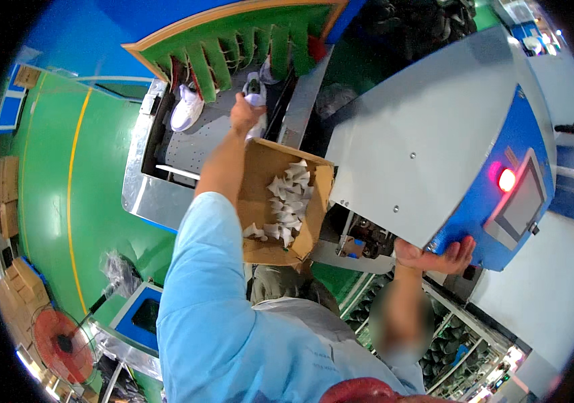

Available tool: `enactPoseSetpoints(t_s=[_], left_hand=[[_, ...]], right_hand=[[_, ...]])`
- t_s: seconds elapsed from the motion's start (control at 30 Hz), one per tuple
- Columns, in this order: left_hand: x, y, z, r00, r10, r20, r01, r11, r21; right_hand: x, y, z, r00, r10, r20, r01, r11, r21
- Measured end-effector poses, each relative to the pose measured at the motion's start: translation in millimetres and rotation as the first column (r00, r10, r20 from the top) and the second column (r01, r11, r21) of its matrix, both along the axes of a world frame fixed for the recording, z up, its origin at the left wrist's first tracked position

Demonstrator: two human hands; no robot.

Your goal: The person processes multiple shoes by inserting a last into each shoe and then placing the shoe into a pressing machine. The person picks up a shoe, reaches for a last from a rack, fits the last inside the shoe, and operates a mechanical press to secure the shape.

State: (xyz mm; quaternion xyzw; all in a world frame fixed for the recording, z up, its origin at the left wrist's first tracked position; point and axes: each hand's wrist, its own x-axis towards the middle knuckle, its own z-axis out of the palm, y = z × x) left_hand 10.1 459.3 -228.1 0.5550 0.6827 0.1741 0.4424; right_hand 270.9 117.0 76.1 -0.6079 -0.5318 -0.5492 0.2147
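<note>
On the perforated conveyor bed [199,144], my left hand [246,115] is closed on a white sneaker [254,94] with a dark opening. Another white and lilac sneaker [187,111] lies to its left, close to the green strip curtain [203,67]. Partly behind the strips, a further light shoe [268,70] shows. Below my left hand, an open cardboard box [254,201] holds a heap of small white folded pieces [291,201]. My right hand [438,256] has its fingers stretched out along the lower edge of a grey and blue machine [428,148], holding nothing visible.
A red lamp [506,179] glows on the machine beside a screen panel [518,205]. Exposed metal parts [367,242] sit under the machine near my right hand. At lower left stand a red fan [64,342] and cardboard boxes [26,281]. Racks of dark pieces [445,349] are at lower right.
</note>
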Motion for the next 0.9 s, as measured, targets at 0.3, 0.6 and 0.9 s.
enactPoseSetpoints(t_s=[0.3, 0.6, 0.9], left_hand=[[-135.0, -99.7, 158.1, 0.912, -0.101, 0.397, -0.081, 0.905, 0.417], [-33.3, -400.5, 278.1, 0.319, 0.192, 0.928, 0.168, 0.952, -0.255], [75.8, -481.7, 315.1, 0.773, -0.039, 0.633, -0.135, 0.965, 0.224]], right_hand=[[-21.2, -1.3, 22.9, 0.96, 0.116, -0.257, -0.152, 0.98, -0.126], [-119.3, -123.2, 5.9, -0.48, 0.036, -0.876, -0.753, 0.496, 0.433], [-75.3, -206.4, 23.4, -0.295, 0.31, -0.904, -0.649, 0.629, 0.428]])
